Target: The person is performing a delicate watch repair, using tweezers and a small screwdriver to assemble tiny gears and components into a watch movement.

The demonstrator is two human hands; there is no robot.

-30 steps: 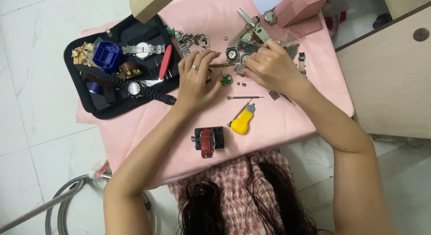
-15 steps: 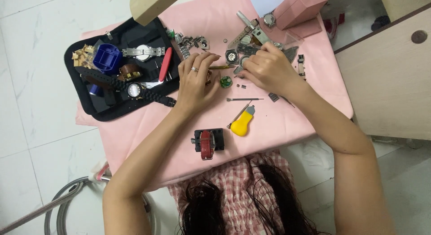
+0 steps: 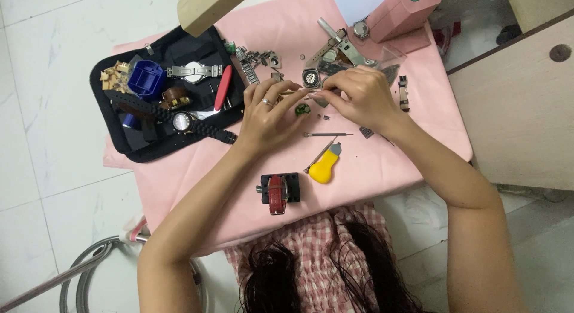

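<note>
Here, seen from above, two bare hands meet over a pink cloth (image 3: 382, 169) spread on a small table. The left hand (image 3: 270, 118), a ring on one finger, has its fingers curled and pinches a thin brass-coloured tool (image 3: 288, 92) whose tip points toward the right hand; the right hand (image 3: 359, 98) is closed, fingertips (image 3: 320, 93) pinched on something too small to make out. Just beyond the fingertips lies one round watch case (image 3: 311, 78), its movement exposed; just below them lie one small green round part (image 3: 302, 109) and a few tiny dark bits. Nearer the body, three tools rest on the cloth — one thin pin-like screwdriver (image 3: 326, 134), one yellow-handled case knife (image 3: 324, 168) and one black case holder with a red centre (image 3: 278, 190). To the left, one black zip pouch (image 3: 161, 151) lies open, holding one blue round cup (image 3: 145, 78), one steel-bracelet watch (image 3: 194, 72), one red-handled tool (image 3: 222, 89), one dark-strapped watch (image 3: 183, 121) and a cluster of tan pieces (image 3: 112, 75). Loose metal bracelet links (image 3: 258, 60) lie by the pouch's upper right corner. At the far edge stands one pink box-shaped device (image 3: 397, 14); a further single link (image 3: 403, 93) lies well to the right of the hands.
</note>
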